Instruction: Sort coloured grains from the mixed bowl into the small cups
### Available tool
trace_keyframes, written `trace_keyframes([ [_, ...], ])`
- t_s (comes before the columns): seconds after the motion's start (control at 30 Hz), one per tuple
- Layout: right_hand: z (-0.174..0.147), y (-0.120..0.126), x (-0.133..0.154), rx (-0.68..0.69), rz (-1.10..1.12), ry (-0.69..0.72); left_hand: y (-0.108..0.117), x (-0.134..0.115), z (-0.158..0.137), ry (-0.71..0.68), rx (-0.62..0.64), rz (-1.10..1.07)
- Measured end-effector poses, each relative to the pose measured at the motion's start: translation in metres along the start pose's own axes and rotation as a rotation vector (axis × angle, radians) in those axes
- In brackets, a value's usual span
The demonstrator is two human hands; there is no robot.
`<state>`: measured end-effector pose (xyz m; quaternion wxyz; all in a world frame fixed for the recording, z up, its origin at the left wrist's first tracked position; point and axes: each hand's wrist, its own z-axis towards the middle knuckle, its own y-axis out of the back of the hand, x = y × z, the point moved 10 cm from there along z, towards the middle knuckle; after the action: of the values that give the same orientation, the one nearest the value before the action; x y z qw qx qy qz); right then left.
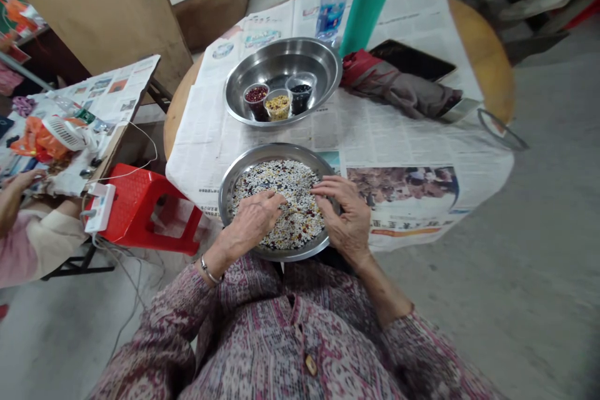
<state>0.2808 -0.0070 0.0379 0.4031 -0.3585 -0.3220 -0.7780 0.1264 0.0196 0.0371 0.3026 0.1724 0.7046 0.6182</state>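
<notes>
This is looking like a plain indoor workroom that people are sharing, though whether it is belonging to a home or a community hall is staying unclear: newspaper is covering the round desk, and a plain grey floor is spreading to its right. To the round desk's left, a person is sitting at a second papered desk that is bearing a small white fan, while a red plastic stool and a white power strip with trailing cables are filling the gap between.
</notes>
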Motion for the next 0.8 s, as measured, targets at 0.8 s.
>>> trace_keyframes([
  [0.8,-0.0005,0.0,-0.0002,0.005,-0.004,-0.002,0.002,0.0061,-0.0053,0.046,-0.041,-0.04],
])
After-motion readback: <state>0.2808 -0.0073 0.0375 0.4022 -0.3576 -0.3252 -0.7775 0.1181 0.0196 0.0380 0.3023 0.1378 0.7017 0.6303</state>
